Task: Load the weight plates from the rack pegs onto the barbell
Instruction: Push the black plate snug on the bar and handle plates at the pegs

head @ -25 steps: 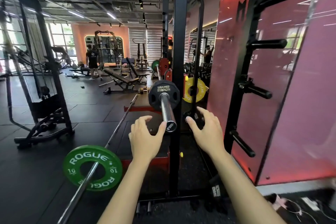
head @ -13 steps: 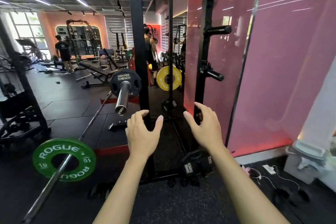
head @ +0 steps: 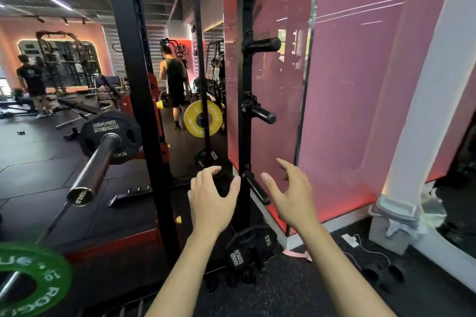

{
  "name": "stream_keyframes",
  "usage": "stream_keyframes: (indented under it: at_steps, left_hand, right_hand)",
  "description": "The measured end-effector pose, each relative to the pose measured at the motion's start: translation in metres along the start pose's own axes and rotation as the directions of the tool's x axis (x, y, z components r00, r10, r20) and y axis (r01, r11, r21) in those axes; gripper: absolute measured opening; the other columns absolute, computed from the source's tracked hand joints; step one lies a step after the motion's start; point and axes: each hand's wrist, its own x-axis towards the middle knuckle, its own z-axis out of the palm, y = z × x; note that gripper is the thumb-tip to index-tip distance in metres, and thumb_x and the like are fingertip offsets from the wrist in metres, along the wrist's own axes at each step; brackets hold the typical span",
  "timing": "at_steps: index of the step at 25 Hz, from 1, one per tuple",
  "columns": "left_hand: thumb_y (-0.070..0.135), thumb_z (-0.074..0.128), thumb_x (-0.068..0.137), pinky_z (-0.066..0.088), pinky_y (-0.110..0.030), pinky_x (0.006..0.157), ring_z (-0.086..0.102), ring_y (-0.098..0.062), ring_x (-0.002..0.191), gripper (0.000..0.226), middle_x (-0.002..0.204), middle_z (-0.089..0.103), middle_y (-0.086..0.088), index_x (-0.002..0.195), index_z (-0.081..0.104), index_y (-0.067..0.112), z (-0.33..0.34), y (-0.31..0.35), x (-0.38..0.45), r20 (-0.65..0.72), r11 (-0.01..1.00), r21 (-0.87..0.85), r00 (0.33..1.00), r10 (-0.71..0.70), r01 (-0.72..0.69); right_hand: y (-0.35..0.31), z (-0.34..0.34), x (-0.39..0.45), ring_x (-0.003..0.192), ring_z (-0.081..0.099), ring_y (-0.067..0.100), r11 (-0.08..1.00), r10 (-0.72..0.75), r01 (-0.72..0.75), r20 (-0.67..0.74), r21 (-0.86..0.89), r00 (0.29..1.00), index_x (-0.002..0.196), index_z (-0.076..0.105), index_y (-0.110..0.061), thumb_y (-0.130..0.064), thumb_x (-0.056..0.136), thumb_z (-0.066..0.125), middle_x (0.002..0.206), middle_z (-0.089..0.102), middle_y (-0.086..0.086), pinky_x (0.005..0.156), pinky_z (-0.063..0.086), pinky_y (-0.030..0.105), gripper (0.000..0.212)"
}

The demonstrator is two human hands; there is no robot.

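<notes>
Empty spread hands (head: 211, 201); plate (head: 251, 249) half-hidden.

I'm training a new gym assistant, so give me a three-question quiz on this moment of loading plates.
1. True or false: the left hand grips a plate.
2. What weight is printed on the black plate at the rack's base?
3. The plate on the barbell sleeve is: A) yellow Rogue B) black Hammer Strength C) green Rogue

Key: 1 false, both hands are open and empty; 2 15KG; 3 B.
</notes>
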Motion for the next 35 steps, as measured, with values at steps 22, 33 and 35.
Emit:
stream_keyframes:
  at_steps: [22, 33, 35]
  left_hand:
    - [0.04, 0.074, 0.082, 0.038, -0.043, 0.103, 0.046, -0.017, 0.12, 0.066, 0.127, 0.052, 0.008, 0.139, 0.042, 0.032, 0.287, -0.047, 0.284, -0.082, 0.982, 0.144, 0.99, -0.113, 0.124]
    - [0.021, 0.084, 0.075, 0.034, -0.043, 0.108, 0.04, -0.017, 0.126, 0.104, 0.137, 0.042, 0.002, 0.152, 0.018, 0.042, 0.355, -0.084, 0.388, -0.074, 0.964, 0.237, 0.992, -0.103, 0.118]
    - [0.019, 0.083, 0.075, 0.036, -0.041, 0.105, 0.04, -0.017, 0.123, 0.107, 0.135, 0.041, 0.002, 0.152, 0.014, 0.047, 0.364, -0.093, 0.408, -0.013, 0.962, 0.268, 0.998, -0.055, 0.056]
  right_hand:
    - [0.23, 0.086, 0.383, 0.102, 0.057, 0.011, 0.995, -0.007, 0.0, 0.068, 0.102, 0.998, 0.142, 0.043, -0.028, -0.036, 0.094, 0.059, 0.13, 0.055, -0.005, 0.094, 0.048, 0.04, 0.051]
    - [0.287, 0.184, 0.482, 0.118, 0.048, 0.014, 0.981, -0.191, 0.191, 0.319, 0.03, 0.928, 0.149, 0.021, -0.041, -0.037, 0.084, 0.072, 0.13, 0.049, -0.007, 0.097, 0.044, 0.033, 0.083]
    - [0.281, 0.2, 0.49, 0.116, 0.046, 0.014, 0.98, -0.197, 0.198, 0.357, 0.035, 0.913, 0.15, 0.014, -0.044, -0.035, 0.083, 0.072, 0.128, 0.049, -0.006, 0.093, 0.044, 0.032, 0.09]
